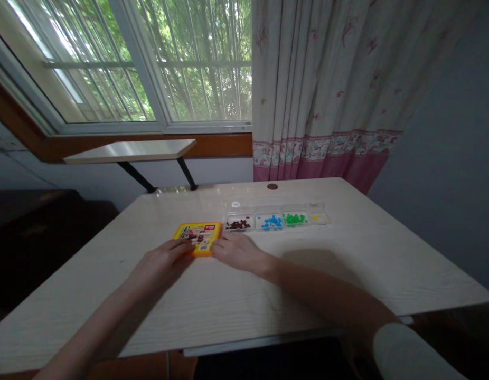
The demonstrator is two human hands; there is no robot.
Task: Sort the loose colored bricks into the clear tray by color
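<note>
A flat yellow game box with a printed picture and Chinese characters on its top sits on the desk. My left hand grips its near left side, fingers lying over the edge. From the other side my right hand holds the near right corner with bent fingers. My wrists and palms hide part of the box's edges. Just beyond my right hand stands a clear plastic tray of dark brown pieces. Beside it are compartments with blue pieces, green pieces and a few yellow pieces.
The pale wooden desk carries all of this. A raised shelf on dark legs stands at the back left. A round cable hole is near the back edge. Behind are a barred window and a patterned curtain.
</note>
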